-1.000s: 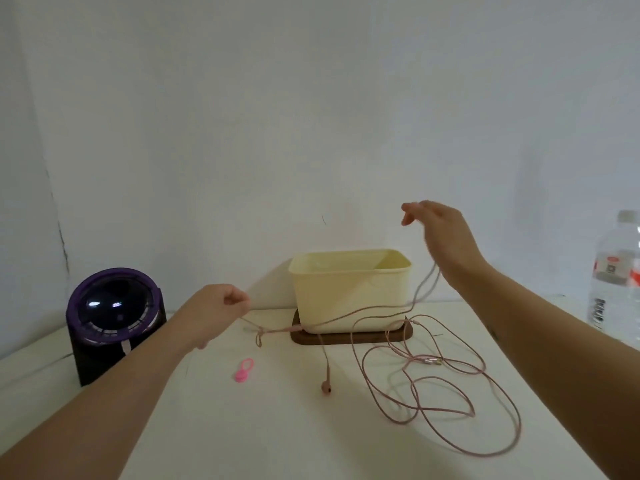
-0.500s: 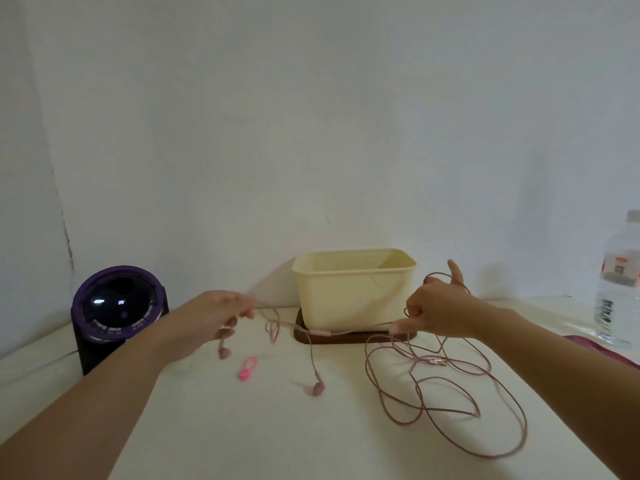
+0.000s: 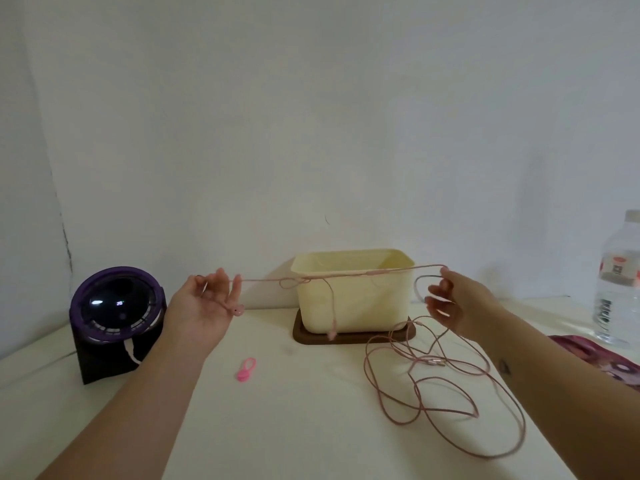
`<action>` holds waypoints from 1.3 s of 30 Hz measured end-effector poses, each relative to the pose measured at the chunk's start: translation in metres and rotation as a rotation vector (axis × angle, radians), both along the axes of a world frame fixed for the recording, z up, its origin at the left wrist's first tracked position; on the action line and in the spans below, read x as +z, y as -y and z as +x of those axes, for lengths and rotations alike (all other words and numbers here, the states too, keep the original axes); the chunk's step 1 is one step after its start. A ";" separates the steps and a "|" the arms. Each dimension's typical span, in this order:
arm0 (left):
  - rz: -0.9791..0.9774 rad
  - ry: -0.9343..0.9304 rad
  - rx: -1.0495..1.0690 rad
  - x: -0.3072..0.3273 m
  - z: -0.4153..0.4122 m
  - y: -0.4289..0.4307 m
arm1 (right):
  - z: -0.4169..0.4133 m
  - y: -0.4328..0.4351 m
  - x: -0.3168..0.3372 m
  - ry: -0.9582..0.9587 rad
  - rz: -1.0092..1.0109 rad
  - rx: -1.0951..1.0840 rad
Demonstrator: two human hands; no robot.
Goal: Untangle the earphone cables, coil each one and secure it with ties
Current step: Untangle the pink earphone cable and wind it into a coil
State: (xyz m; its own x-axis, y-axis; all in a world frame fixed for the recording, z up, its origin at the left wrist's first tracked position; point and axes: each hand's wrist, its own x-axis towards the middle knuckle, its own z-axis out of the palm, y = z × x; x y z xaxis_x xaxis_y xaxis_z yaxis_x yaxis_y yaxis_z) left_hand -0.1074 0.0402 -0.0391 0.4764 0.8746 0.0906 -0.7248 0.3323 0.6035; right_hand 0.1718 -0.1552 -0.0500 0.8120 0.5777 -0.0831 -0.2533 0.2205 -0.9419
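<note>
So, the job looks barely begun. The left hand pinches the pink earphone cable near 1 earbud, and the right hand curls its fingers round a loop. Between them the cable is pulled tight, with 1 small knot. The rest lies in messy loops on the table. Nothing is coiled; the pink tie lies unused.

Box on tray, centre back; fan left; bottle right; tie, cable in front.
</note>
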 end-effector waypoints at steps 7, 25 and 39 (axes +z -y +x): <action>0.176 -0.408 0.012 -0.011 0.017 -0.002 | -0.026 -0.006 0.028 -0.292 0.457 0.213; 1.053 -0.977 0.025 -0.002 0.035 0.069 | -0.114 -0.010 0.103 0.171 0.419 0.664; 0.638 -0.310 -0.464 0.032 0.025 0.101 | -0.087 -0.007 0.101 0.126 0.516 0.384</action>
State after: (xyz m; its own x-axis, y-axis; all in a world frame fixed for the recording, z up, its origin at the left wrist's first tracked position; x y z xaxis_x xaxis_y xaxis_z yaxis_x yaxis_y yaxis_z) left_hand -0.0829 -0.0604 -0.0076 0.8592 0.4097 0.3065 -0.3700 0.0837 0.9253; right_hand 0.0850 -0.1478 0.0512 0.5257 0.7683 0.3652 -0.2983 0.5685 -0.7667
